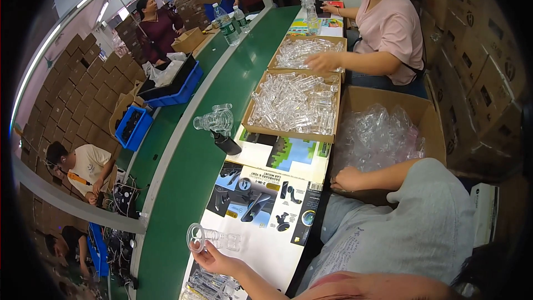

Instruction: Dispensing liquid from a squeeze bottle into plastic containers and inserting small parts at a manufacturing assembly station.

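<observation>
My left hand (214, 258) is closed round a clear tube with a wide ring at one end (225, 240), its fingers at the ring. The tube lies over a printed cardboard sheet (261, 189) on the table. Below this hand, several clear pieces (208, 286) lie in a pile cut off by the lower edge. My right hand (347, 178) is curled at the near rim of a carton (430, 119) with clear plastic bags (372, 136) inside. What its fingers grip, if anything, is hidden.
Two shallow cartons (335, 128) of clear tubes stand further along. A clear piece on a black base (226, 143) stands beside them on the green table (186, 161). A person in pink (388, 28) reaches over the far carton. Blue bins (134, 128) and people are across the table.
</observation>
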### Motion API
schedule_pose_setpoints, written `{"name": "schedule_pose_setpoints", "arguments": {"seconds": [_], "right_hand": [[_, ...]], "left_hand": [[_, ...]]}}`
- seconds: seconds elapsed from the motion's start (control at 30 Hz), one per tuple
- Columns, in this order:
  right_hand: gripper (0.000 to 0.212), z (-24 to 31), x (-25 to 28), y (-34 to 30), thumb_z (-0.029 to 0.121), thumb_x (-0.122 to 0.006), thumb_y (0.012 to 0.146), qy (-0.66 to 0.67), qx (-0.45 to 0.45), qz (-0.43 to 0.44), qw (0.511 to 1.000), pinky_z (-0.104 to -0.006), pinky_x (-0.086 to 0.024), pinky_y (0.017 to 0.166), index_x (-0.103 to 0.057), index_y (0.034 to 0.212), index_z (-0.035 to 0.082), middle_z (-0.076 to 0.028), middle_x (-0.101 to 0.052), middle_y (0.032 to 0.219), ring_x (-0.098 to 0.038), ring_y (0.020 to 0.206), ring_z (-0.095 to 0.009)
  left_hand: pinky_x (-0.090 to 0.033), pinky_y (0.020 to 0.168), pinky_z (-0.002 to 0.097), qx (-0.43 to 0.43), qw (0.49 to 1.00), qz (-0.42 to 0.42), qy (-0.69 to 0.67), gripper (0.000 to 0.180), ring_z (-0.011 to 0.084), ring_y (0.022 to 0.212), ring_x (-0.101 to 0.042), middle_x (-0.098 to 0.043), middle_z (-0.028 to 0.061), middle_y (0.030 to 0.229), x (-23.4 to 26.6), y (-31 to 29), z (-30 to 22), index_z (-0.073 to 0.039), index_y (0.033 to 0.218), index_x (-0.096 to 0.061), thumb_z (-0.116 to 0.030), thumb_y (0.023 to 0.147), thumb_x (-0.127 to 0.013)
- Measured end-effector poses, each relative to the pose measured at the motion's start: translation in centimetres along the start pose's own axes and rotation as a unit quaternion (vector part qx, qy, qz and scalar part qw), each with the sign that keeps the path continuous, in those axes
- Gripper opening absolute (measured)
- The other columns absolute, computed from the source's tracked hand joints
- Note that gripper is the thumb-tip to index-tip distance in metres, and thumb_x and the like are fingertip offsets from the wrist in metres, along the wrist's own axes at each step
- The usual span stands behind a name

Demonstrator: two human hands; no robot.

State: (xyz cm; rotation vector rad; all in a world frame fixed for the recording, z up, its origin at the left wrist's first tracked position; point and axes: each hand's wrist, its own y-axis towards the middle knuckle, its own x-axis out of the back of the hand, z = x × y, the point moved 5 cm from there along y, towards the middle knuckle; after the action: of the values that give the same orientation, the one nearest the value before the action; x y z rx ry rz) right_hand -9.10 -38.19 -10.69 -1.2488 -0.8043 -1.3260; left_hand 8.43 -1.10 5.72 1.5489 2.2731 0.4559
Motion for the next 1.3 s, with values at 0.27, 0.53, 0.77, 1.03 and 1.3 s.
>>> {"name": "schedule_pose_setpoints", "arguments": {"seconds": [0.27, 0.53, 0.77, 1.03, 1.3], "right_hand": [[0.033, 0.3, -0.1, 0.2, 0.036, -0.049, 0.083, -0.026, 0.045, -0.046, 0.998, -0.0442, -0.048, 0.053, -0.062, 0.069, 0.008, -0.014, -0.06, 0.062, -0.06, 0.059, -0.034], [0.023, 0.3, -0.2, 0.2, 0.03, -0.053, 0.079, -0.009, 0.032, -0.057, 0.998, -0.0432, -0.048, 0.054, -0.063, 0.072, 0.01, -0.014, -0.061, 0.064, -0.061, 0.061, -0.032], [0.021, 0.8, 0.0, 0.3, 0.03, -0.056, 0.077, -0.017, 0.028, -0.042, 0.999, -0.0427, -0.048, 0.054, -0.063, 0.073, 0.01, -0.014, -0.061, 0.065, -0.062, 0.062, -0.031], [0.025, 0.6, -0.2, 0.3, 0.031, -0.055, 0.077, -0.042, 0.039, -0.077, 0.995, -0.0432, -0.046, 0.051, -0.061, 0.066, 0.009, -0.013, -0.059, 0.06, -0.06, 0.055, -0.032], [0.038, 1.1, 0.1, 0.1, 0.037, -0.046, 0.086, -0.046, 0.057, -0.031, 0.997, -0.0436, -0.048, 0.053, -0.061, 0.069, 0.006, -0.015, -0.06, 0.062, -0.061, 0.058, -0.033]], "left_hand": [[-0.043, 0.079, 0.0275, 0.001, 1.0, 0.005, -0.005, 0.035, 0.016, 0.093, -0.05, -0.053, 0.01, 0.104, -0.1, -0.1, 0.1, 0.003, 0.116, -0.049, -0.008, 0.084, -0.057], [-0.04, 0.088, 0.031, 0.032, 0.999, 0.014, -0.005, 0.034, 0.0189, 0.105, -0.047, -0.05, 0.0122, 0.114, -0.3, -0.2, -0.2, 0.005, 0.115, -0.046, -0.003, 0.083, -0.054], [-0.04, 0.088, 0.0305, 0.037, 0.999, 0.014, -0.009, 0.034, 0.0188, 0.104, -0.048, -0.05, 0.0116, 0.113, 0.0, -0.1, -0.1, 0.004, 0.115, -0.046, -0.002, 0.083, -0.054], [-0.042, 0.083, 0.0277, 0.011, 1.0, -0.004, 0.0, 0.035, 0.016, 0.095, -0.05, -0.053, 0.0098, 0.105, -0.4, -0.2, -0.4, 0.002, 0.117, -0.048, -0.007, 0.084, -0.056], [-0.042, 0.082, 0.0276, 0.002, 1.0, -0.007, -0.012, 0.035, 0.0159, 0.094, -0.051, -0.053, 0.0109, 0.104, -0.2, -0.2, -0.5, 0.003, 0.116, -0.048, -0.008, 0.084, -0.056]]}}
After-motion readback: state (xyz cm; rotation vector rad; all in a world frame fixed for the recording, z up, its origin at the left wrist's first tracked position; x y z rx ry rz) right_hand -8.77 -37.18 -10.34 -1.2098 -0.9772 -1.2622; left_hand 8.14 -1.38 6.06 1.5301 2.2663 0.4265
